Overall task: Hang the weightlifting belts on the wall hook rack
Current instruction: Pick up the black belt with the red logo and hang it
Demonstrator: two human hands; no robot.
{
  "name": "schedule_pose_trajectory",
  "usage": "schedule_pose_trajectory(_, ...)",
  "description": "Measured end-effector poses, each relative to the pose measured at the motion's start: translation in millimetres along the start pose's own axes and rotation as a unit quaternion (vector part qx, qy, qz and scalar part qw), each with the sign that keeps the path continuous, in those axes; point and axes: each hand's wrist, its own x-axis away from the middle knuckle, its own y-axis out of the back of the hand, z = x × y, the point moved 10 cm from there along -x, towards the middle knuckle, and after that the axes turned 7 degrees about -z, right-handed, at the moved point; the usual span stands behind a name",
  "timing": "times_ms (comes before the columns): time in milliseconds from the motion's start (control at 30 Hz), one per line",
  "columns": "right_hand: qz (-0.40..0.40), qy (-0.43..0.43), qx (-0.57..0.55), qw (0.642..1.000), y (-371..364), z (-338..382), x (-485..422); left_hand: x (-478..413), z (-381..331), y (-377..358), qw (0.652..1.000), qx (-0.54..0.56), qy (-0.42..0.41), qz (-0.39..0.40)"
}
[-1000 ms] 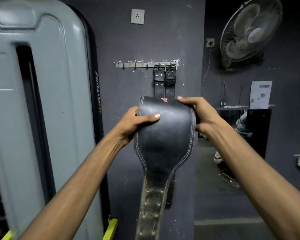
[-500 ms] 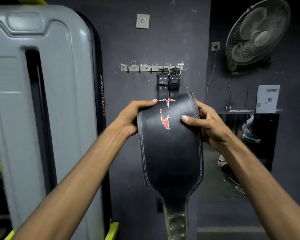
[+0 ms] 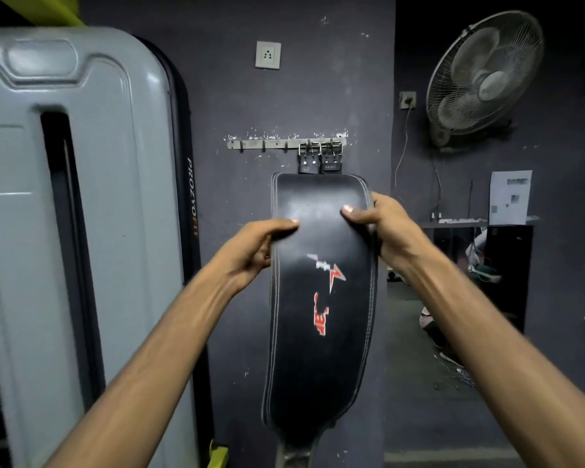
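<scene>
I hold a wide black leather belt (image 3: 321, 349) with a red and white logo upright in front of me. My left hand (image 3: 255, 246) grips its left edge, thumb on the front. My right hand (image 3: 380, 221) grips its right edge the same way. The belt's folded top sits just under the metal hook rack (image 3: 267, 144) on the dark wall. Two black belts (image 3: 320, 160) hang by their buckles from the rack's right hooks; the held belt hides their lower parts. Several hooks to the left are bare.
A large grey gym machine panel (image 3: 81, 231) stands close on the left. A wall socket (image 3: 267, 55) is above the rack. A wall fan (image 3: 483, 74) hangs at the upper right, with a dark shelf (image 3: 470, 222) and a paper notice (image 3: 509, 197) below it.
Both hands have worked along the belt and raised it, so more of its wide body and the logo now hang below my grip. The rack looks closer.
</scene>
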Motion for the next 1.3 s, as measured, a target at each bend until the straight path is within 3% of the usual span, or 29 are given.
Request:
schedule_pose_trajectory(167,0.058,0.102,0.007,0.993,-15.7,1.5,26.8,-4.5,-24.0,1.4,0.996,0.075,0.014,-0.052)
schedule_pose_trajectory(233,0.067,0.101,0.003,0.993,-16.1,1.5,32.1,-6.0,-38.6,5.9,0.994,0.076,-0.026,-0.079)
schedule_pose_trajectory(333,0.059,0.037,-0.015,0.997,-15.6,2.4,35.0,-1.8,-47.3,8.7,0.991,0.038,-0.082,-0.094)
schedule_pose_trajectory(500,0.066,-0.134,-0.075,0.986,-26.7,-0.5,27.9,14.4,-30.0,4.6,0.992,-0.007,-0.107,-0.066)
schedule_pose_trajectory(600,0.025,-0.116,-0.035,0.992,-18.5,-4.3,16.4,14.5,-14.8,6.2,0.997,-0.011,-0.066,-0.032)
schedule_pose_trajectory(733,0.037,-0.031,0.023,0.999,-17.0,-10.9,19.9,3.3,-6.9,-4.0,0.998,0.036,0.043,-0.014)
schedule_pose_trajectory(867,0.054,0.026,0.015,0.998,-6.5,-7.7,27.6,-5.8,-1.7,-32.1,0.995,0.053,0.086,0.005)
schedule_pose_trajectory(967,0.059,-0.002,0.004,0.998,6.0,-7.6,27.7,-18.3,-4.8,-37.6,0.999,0.035,0.028,-0.004)
schedule_pose_trajectory(1133,0.053,-0.097,-0.016,0.994,5.8,-13.8,4.8,-13.5,-11.9,-60.0,0.99,-0.095,-0.106,-0.005)
schedule_pose_trajectory(1300,-0.019,-0.07,-0.002,0.997,18.8,-21.9,-22.1,-15.4,12.4,-67.5,0.987,-0.107,-0.117,-0.015)
